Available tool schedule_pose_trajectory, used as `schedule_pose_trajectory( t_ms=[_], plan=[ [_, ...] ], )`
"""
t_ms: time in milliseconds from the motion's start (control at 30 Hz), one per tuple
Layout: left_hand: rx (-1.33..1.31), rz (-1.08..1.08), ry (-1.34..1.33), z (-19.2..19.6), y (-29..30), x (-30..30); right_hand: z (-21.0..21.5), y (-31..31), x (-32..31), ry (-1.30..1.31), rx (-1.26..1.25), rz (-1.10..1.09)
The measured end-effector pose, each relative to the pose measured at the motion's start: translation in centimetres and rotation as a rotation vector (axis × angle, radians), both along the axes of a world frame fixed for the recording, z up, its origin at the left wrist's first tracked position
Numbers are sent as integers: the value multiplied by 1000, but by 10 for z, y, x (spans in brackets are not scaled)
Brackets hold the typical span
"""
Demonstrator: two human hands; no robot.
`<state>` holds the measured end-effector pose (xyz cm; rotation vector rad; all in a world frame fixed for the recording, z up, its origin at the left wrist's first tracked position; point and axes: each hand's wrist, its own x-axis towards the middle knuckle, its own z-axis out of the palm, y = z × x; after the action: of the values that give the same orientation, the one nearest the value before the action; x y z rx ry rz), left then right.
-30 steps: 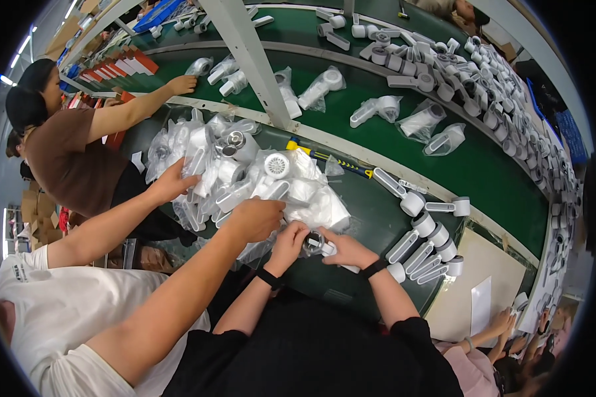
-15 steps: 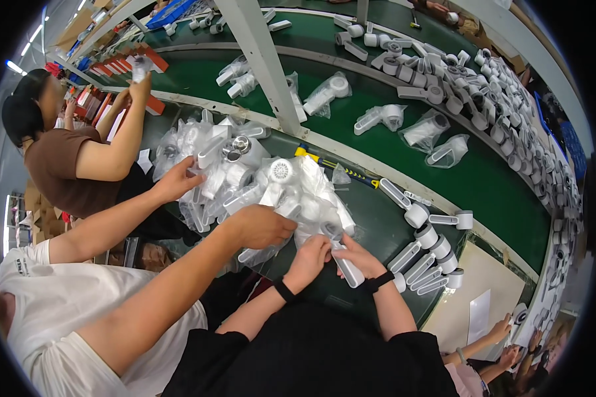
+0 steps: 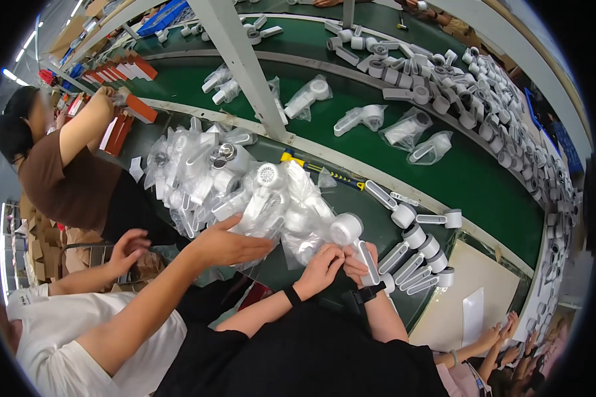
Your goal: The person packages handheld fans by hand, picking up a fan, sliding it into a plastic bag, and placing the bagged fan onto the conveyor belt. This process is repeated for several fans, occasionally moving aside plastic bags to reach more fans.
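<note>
My right hand (image 3: pixel 361 266) is closed around the handle of a white handheld device (image 3: pixel 346 229), which has a round drum-shaped head and a long flat handle. The head points up and away from me, above both hands. Close beside the handle, my left hand (image 3: pixel 320 270) has its thumb and fingers pinched together; whatever they grip is hidden. Just past the hands lies a heap of similar devices in clear plastic bags (image 3: pixel 208 173). To the right, several unbagged white devices (image 3: pixel 414 258) lie in a loose row, handles toward me.
A yellow and black tool handle (image 3: pixel 321 169) lies behind the heap. Beyond, a green conveyor (image 3: pixel 265 102) carries bagged devices past a white metal post (image 3: pixel 242 66). On my left a co-worker's hand (image 3: pixel 228 243) reaches near the heap. A beige board (image 3: pixel 473 291) is at right.
The device in my hands has turned, and its round head now shows upward. The neighbouring co-worker's hands have drawn back from the heap, one dropping low. The whole view has shifted slightly.
</note>
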<state>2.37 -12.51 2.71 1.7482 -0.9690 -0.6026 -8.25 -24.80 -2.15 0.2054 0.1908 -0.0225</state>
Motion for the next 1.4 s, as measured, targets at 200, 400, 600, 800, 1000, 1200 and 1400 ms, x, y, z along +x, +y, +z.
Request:
schedule_pose_trajectory(
  t_ms=[200,400,600,800,1000,1200,1400],
  plan=[
    [0,68,71,3,-3,6,21,-5,8,485,-742,154],
    [55,230,459,-21,-7,15,34,6,13,623,-1756,128],
    [333,249,498,-3,-12,35,51,17,5,890,-2178,271],
    [106,-97,-345,-9,-27,29,16,20,-5,907,-2403,443],
    [-30,-168,-239,16,-34,6,33,-27,-17,479,-699,27],
    [56,16,639,22,-63,-15,49,-49,-26,218,-477,9],
    [33,-45,-323,12,-94,7,54,-70,-21,673,-1457,73]
  ],
)
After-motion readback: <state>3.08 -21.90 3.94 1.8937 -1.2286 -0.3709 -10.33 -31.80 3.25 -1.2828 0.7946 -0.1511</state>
